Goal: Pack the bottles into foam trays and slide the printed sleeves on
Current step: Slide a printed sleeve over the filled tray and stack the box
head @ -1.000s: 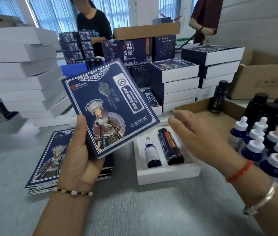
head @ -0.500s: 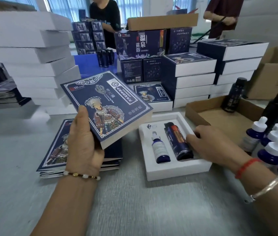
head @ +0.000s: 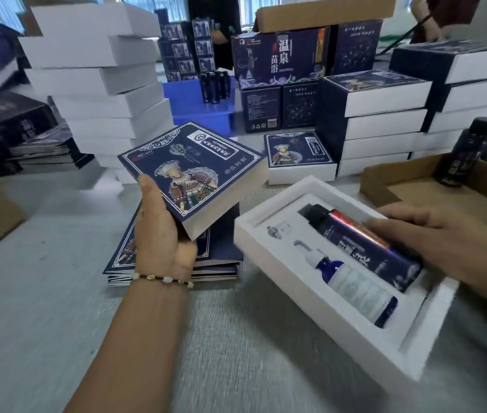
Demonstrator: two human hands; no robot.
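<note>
Left hand (head: 161,234), centre frame: thumb laid along the near edge of a printed sleeve (head: 194,174), remaining fingers curled beneath and out of sight; sleeve held tilted above a stack of flat sleeves (head: 221,257). Sleeve face navy with white border, costumed figure, a white label panel of Chinese characters too blurred to read.

Right hand (head: 432,236), right of frame: fingers close together and slightly bent, laid across the far edge of a white foam tray (head: 319,329), fingertips touching the dark bottle (head: 364,245); thumb hidden, grip beneath cannot be told.

Tray angled, lower right of centre. Two bottles lying in adjoining recesses: dark bottle with orange stripe, lettering smeared; blue dropper bottle (head: 352,284) with white cap and pale label, text unreadable.

Behind, upper centre: large navy carton (head: 278,55) printed "温泉" and "苗浴". Sleeved finished boxes (head: 379,114) stacked right of it. Plain white boxes (head: 93,70) stacked upper left. Open cardboard box (head: 415,186) at right edge.
</note>
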